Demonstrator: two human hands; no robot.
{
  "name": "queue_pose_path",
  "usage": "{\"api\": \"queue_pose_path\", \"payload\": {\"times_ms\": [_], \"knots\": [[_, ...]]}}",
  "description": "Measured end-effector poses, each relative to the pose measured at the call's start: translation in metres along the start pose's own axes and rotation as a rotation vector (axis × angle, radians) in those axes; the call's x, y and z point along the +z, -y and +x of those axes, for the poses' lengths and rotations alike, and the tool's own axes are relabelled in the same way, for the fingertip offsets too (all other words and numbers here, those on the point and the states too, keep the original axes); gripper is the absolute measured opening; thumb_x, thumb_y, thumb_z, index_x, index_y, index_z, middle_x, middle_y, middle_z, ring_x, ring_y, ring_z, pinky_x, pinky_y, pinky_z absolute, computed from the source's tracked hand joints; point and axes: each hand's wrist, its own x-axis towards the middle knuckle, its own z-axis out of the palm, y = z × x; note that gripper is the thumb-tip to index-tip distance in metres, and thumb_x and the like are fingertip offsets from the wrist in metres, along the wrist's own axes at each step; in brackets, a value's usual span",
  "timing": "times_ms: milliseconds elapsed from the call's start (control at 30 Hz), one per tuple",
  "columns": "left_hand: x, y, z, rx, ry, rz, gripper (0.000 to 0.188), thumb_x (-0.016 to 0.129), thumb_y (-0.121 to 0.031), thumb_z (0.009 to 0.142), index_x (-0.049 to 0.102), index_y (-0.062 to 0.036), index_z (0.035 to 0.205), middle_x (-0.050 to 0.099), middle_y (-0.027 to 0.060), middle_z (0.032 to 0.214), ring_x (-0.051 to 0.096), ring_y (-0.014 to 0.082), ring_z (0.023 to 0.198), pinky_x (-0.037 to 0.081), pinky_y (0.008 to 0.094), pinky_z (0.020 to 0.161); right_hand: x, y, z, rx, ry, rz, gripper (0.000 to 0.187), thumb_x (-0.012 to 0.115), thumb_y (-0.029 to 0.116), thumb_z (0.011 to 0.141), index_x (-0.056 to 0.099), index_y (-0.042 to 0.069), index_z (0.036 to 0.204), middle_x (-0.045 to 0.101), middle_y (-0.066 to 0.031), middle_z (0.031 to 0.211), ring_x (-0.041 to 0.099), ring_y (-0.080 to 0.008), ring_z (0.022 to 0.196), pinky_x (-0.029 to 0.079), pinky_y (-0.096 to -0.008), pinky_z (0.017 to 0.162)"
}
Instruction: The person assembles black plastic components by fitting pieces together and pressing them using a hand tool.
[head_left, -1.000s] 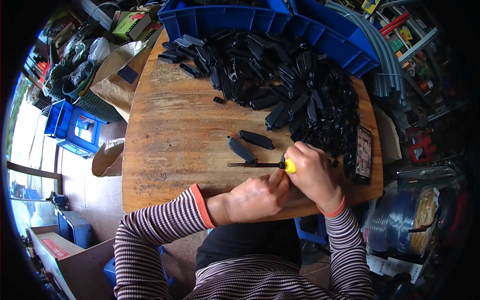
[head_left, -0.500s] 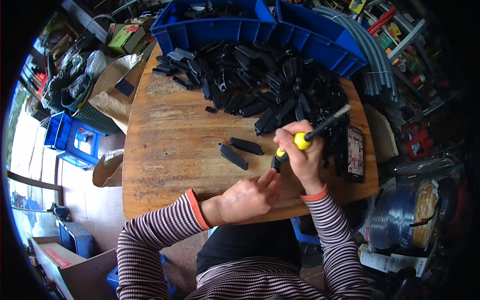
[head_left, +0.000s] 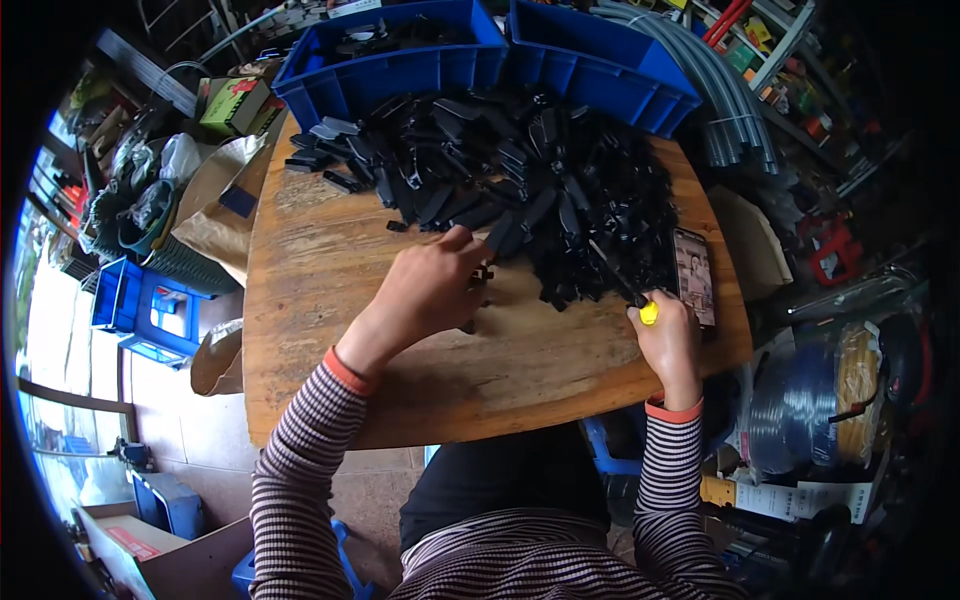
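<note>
My left hand point(head_left: 425, 285) is over the middle of the wooden table, fingers curled down around a small black plastic piece point(head_left: 483, 274) that is mostly hidden by them. Another dark end peeks out under the palm. Just beyond the fingertips lies the near edge of a heap of long black plastic pieces point(head_left: 450, 130). At the table's right side, my right hand point(head_left: 670, 345) is closed on a yellow-handled tool point(head_left: 649, 314), shaped like a screwdriver. Its long dark shaft slants up and left toward the heap, and I cannot make out its tip clearly.
Two blue plastic bins point(head_left: 400, 75) stand behind the heap; the left one contains dark pieces. A phone point(head_left: 694, 275) lies near the right edge of the wooden table point(head_left: 300, 330). Grey hoses, coiled tubing point(head_left: 800, 410) and a paper bag point(head_left: 225, 200) flank the table.
My hands have parted: the left moved up and left toward the heap, the right moved right and lower with the tool. Two loose black pieces are now largely covered or gone from view.
</note>
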Motion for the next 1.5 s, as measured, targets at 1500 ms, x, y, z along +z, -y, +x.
{"api": "queue_pose_path", "payload": {"times_ms": [1500], "knots": [[0.054,-0.045,-0.061,0.715,-0.044,0.331,0.038,0.058,-0.015,0.079,0.06,0.0016,0.114,0.056,0.0171,0.123,0.056,0.0281,0.116,0.053,0.0329,0.09,0.009,0.065,-0.01,-0.593,0.173,0.442,0.019,0.07,-0.001,0.075,0.058,0.004,0.088,0.062,-0.01,0.08,0.064,-0.0276,0.075,0.05,-0.0351,0.06]]}}
